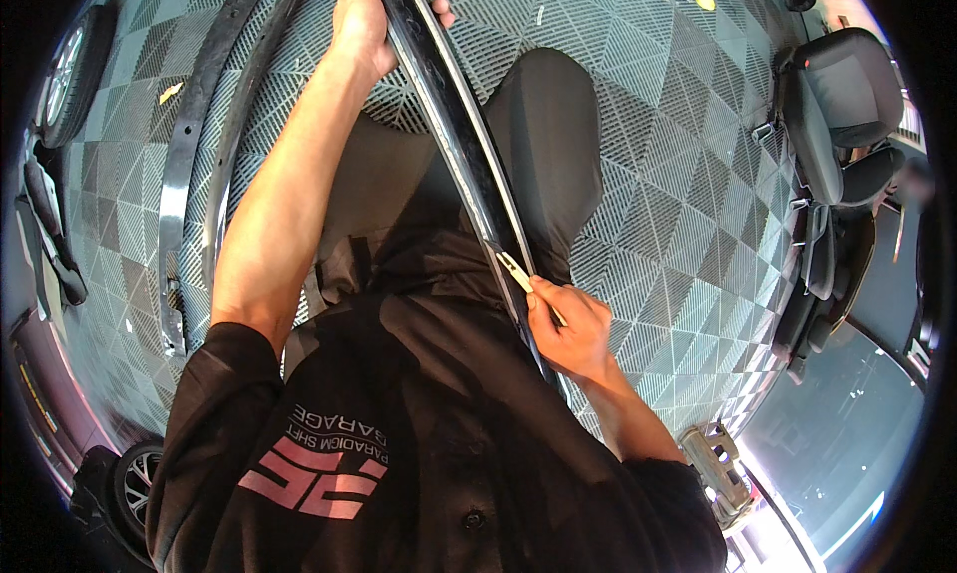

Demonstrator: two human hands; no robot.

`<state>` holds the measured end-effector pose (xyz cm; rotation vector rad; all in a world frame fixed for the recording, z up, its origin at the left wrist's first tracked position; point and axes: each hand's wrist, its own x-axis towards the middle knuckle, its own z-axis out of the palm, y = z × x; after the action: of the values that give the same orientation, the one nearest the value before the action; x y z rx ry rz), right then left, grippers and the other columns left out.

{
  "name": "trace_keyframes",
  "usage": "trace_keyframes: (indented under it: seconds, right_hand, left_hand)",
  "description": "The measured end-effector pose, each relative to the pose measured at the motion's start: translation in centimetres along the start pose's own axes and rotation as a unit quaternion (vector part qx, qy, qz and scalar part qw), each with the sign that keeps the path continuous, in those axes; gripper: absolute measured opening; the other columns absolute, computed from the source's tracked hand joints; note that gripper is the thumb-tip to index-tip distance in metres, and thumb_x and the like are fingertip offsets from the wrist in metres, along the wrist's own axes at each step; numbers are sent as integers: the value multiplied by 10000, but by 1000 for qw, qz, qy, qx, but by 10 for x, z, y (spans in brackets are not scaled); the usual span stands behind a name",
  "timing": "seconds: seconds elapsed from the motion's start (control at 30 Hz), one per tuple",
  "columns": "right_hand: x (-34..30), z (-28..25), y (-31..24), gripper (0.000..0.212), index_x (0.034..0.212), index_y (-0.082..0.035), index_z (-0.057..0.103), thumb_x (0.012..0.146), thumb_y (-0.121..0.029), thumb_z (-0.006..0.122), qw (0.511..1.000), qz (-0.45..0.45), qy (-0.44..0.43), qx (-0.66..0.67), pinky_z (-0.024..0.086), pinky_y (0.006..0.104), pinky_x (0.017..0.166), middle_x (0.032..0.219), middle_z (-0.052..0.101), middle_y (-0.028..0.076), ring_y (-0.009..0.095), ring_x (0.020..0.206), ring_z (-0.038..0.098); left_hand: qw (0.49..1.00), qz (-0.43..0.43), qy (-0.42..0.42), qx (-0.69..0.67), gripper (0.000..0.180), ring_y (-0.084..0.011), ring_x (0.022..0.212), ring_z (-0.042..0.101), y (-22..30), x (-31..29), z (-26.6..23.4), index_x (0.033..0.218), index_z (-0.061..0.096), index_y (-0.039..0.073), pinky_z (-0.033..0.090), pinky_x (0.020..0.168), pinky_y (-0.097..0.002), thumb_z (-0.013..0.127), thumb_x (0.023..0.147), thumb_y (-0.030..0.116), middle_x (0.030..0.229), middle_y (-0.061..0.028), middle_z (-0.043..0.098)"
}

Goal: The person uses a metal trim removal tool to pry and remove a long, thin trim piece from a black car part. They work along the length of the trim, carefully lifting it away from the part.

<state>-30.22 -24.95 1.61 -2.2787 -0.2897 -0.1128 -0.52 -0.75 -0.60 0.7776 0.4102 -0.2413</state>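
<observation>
Floor [658, 194]: grey interlocking tiles, ribbed and slotted, light and dark patches; workshop-type room, bright toward near right. Long black strip [454, 114], glossy, gently curved, pale line along its edge, slants across the seated person's lap from far middle to near right. Left hand [361, 24] wraps the strip's far part, thumb side left, fingertips round the right edge. Right hand [570, 324] pinches a slim cream tool [514, 271], its tip at the strip's near part (actual contact hard to tell). Two more dark strips on the floor, left: a flat one with holes [187, 134] and a narrower rounded one [239, 124] beside it. Far left, a wheel [82, 74]; near left, another wheel [138, 478]. Right side, a grey-black car seat [847, 84]. Left forearm and dark clothing [429, 423] cover part of the floor.
</observation>
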Motion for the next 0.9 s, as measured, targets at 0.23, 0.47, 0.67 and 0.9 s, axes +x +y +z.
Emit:
trace_keyframes:
  seconds: [0.23,0.47,0.67,0.9]
  right_hand:
    - [18,0,0,194,1011,25,718,821,51,742,998,-11,28,47,540,307,521,823,742,143,216,580,688]
    - [21,5,7,219,1023,28,707,809,49,751,998,-55,28,18,471,304,442,731,699,112,187,499,615]
    - [18,4,7,186,989,33,716,807,45,752,998,-65,23,1,441,308,419,648,649,91,175,463,574]
    - [13,2,5,173,974,46,714,804,49,751,999,-46,16,-2,469,312,439,688,679,110,186,491,611]
  left_hand:
    - [1000,5,6,7,711,-292,655,635,4,-3,4,1089,508,143,586,611,-456,217,979,783,845,-143,671]
    - [1000,10,-20,-2,711,-295,657,635,3,-1,2,1094,516,151,587,626,-456,220,976,787,840,-145,669]
    - [1000,-1,-4,4,701,-290,665,635,2,-2,4,1109,515,162,585,630,-454,221,979,784,857,-142,669]
    - [1000,1,-15,7,689,-286,662,630,0,-2,4,1082,514,164,582,624,-454,221,982,780,851,-138,665]
